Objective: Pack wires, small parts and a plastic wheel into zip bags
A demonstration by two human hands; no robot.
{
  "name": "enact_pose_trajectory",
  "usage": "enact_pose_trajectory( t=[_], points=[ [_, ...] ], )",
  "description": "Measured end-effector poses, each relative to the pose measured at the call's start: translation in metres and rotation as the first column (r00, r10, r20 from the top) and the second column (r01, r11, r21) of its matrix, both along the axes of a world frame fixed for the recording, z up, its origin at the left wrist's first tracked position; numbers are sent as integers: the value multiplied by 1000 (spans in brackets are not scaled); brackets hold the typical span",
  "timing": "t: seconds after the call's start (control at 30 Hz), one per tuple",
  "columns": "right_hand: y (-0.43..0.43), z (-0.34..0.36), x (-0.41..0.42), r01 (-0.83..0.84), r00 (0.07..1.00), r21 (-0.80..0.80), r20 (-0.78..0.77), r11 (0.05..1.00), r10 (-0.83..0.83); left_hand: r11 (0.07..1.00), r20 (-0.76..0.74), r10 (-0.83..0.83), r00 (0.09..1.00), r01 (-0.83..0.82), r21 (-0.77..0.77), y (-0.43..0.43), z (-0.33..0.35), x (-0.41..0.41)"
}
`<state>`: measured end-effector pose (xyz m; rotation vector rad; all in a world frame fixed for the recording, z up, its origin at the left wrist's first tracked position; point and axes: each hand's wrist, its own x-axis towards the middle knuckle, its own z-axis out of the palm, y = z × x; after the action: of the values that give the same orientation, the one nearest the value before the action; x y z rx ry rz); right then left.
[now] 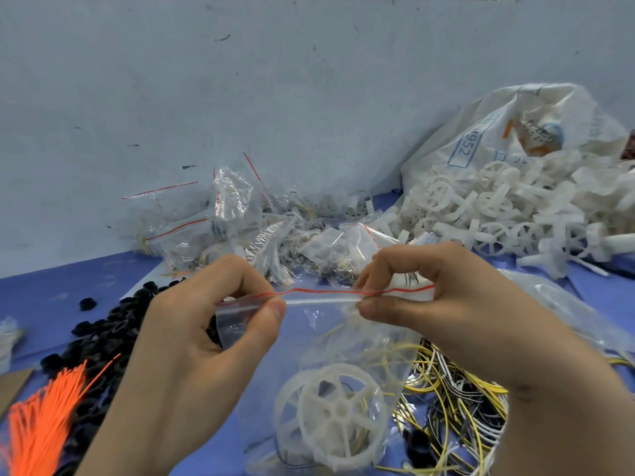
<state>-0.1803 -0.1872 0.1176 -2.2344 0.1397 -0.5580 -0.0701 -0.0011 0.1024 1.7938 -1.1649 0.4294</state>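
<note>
Head view: over a blue desk [51,290] backed by a pale wall [275,80], a person seals a zip bag [326,355] held up between both hands. At far right a white sack [481,132] spills a heap of wheels [498,207] onto the desk; a pile of filled bags [240,218] lies against the wall, loose wires [457,389] sprawl at lower right, black parts [103,338] and orange ties [41,407] at lower left. The left hand [192,338] pinches the bag's left top corner, thumb and fingers [275,309] clamped on the red-lined zip strip [326,292]; the right hand [446,297] pinches the same strip further right, its thumb pressed along the seal. Inside the hanging bag sit a white wheel [338,412] and some yellow wire [395,352], low in the pouch. The likeliest trouble is a partial seal: the strip waves between the two grips, and if the tracks are misaligned there, the bag may gape and shed its wire. A strand of wire near the top could also catch in the zip and hold it open. The wheel's weight, pulling down on thin film, might tug the strip out of a light pinch. Dropped, the bag would land among the loose wires and could snag them.
</note>
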Motion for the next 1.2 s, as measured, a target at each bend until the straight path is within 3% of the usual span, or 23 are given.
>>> enact_pose_trajectory(
  t=[0.83,1.2],
  points=[
    [-3,1,0,157,982,105,86,982,-166,988,46,128,991,-123,-96,18,-15,27],
    [-2,1,1,192,970,133,123,972,-208,992,44,60,997,-54,-114,22,-23,41]
  ],
)
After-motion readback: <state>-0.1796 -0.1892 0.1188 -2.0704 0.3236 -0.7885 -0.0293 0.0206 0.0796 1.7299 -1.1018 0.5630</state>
